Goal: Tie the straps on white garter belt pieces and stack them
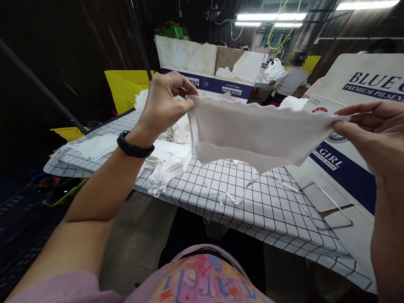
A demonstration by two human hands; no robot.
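My left hand (166,103) pinches the left corner of a white cloth piece (252,132), and my right hand (370,134) pinches its right corner. The cloth is stretched flat between them above a table covered in a black-and-white grid cloth (252,206). Thin white straps (235,195) dangle from the cloth's lower edge onto the table. A black band sits on my left wrist (134,147).
Stacks of white cloth pieces (167,162) lie on the table's left part. A "Blue Girl" cardboard box (353,126) stands at the right, another (214,67) at the back, next to a yellow bin (124,88). A person in white (290,78) works at the back.
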